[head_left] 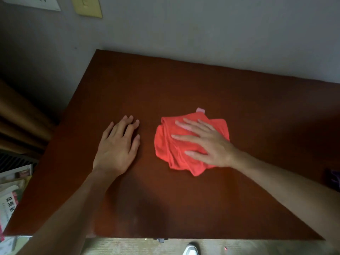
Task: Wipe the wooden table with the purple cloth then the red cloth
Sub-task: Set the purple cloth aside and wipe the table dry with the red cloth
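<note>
Red cloth (185, 146) lies bunched mid wooden table (184, 85), soft, light, easily rucked. Right hand (207, 142) presses it flat, fingers spread, no pinch. Left hand (117, 142) rests open alongside. Purple cloth (334, 178) waits at the right edge.

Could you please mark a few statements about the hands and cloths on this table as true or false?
1. The right hand lies flat on the red cloth. True.
2. The left hand is gripping the purple cloth. False: it rests open, palm down, on the bare wooden table, holding nothing.
3. The purple cloth lies at the table's right edge, apart from both hands. True.
4. The red cloth is spread out smooth and square. False: it is bunched and folded under the hand.
5. The red cloth sits to the left of the left hand. False: it sits to that hand's right.
</note>
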